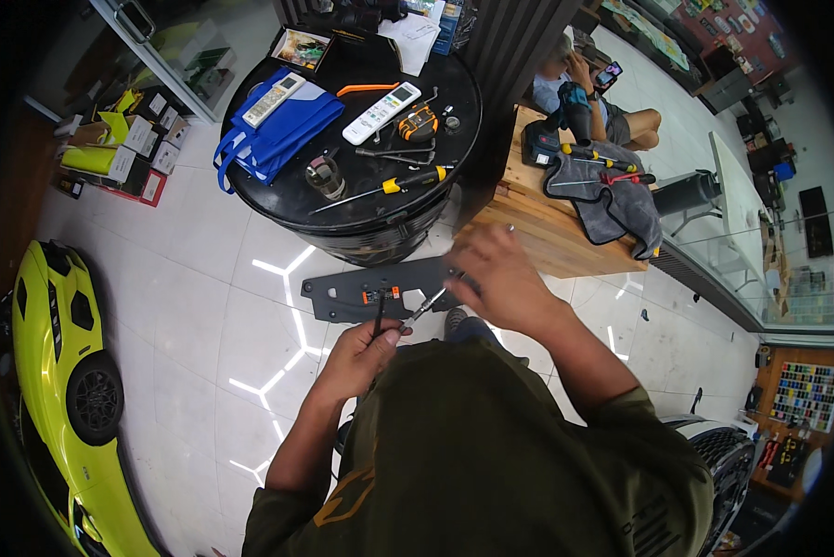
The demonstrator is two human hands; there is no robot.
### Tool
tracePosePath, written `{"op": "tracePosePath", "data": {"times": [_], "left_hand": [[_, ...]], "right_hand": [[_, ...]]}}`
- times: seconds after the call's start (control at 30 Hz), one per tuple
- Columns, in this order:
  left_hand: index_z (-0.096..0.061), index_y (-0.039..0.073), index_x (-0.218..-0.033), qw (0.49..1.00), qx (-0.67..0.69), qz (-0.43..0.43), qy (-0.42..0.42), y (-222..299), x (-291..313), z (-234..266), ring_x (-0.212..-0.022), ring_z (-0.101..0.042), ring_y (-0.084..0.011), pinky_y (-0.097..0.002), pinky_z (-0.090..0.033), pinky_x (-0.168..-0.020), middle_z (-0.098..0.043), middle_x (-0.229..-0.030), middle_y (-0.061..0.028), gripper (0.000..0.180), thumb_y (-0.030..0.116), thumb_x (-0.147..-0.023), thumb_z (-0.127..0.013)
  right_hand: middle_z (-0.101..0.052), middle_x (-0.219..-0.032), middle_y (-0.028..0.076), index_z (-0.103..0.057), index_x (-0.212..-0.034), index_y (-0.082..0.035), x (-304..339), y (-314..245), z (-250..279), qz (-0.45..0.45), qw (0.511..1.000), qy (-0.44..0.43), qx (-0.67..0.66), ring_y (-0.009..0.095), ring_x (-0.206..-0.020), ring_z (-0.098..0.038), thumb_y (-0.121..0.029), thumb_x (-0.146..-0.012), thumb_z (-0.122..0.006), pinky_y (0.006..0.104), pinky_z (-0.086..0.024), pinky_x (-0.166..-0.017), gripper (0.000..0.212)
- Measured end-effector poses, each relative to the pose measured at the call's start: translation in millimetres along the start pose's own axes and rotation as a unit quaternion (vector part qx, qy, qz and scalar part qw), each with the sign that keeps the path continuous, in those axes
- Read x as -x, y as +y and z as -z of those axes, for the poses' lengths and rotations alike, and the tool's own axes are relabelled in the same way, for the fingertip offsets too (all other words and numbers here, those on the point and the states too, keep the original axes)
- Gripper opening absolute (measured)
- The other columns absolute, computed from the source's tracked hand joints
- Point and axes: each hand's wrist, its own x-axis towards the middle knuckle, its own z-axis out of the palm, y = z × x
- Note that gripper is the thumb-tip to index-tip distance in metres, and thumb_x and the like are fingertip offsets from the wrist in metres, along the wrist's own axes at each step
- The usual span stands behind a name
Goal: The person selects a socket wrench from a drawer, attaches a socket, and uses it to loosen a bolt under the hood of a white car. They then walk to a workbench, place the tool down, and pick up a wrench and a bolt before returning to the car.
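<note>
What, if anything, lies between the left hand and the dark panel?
Only held things: the slim black rod in the left hand and metal-shafted tool in the right hand overlap the dark panel in view. Depth is unclear.

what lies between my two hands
In the head view, a silver shaft runs between left hand and right hand, the dark panel behind it.

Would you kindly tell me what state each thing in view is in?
Left hand: closed on a dark stick.
Right hand: fingers curled around the metal tool's upper end.
Metal tool: slanted between the hands.
Black panel: below the hands, partly hidden.
Blue bag: flattened, a remote on top.
White remote: buttons up.
Yellow screwdriver: lying down.
Grey cloth: rumpled, tools on top.
</note>
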Motion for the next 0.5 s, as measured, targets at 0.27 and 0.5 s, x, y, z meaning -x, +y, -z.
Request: {"op": "tracePosePath", "data": {"times": [0.27,0.5], "left_hand": [[-0.059,0.000,-0.103,0.995,0.084,0.003,0.048,-9,-15,-13,-0.055,-0.035,-0.0072,-0.0239,-0.032,-0.052,-0.040,-0.062,0.0032,0.024,0.022,-0.097,-0.051],[-0.058,0.002,-0.107,0.990,0.113,-0.022,0.081,-2,-29,-28,-0.054,-0.036,-0.0073,-0.0235,-0.031,-0.052,-0.041,-0.062,0.0024,0.023,0.021,-0.097,-0.050]], "right_hand": [[-0.055,-0.088,0.015,-0.056,-0.091,-0.001,16,17,-31,-0.150,0.953,0.226,-0.135,0.033,-0.085,-0.051,-0.006,-0.080,-0.062,0.0397,-0.040,-0.076,0.013],[-0.059,-0.090,0.011,-0.054,-0.101,0.000,22,17,-55,-0.356,0.728,0.002,-0.586,0.022,-0.082,-0.057,-0.017,-0.094,-0.052,0.0331,-0.047,-0.074,0.019]]}}
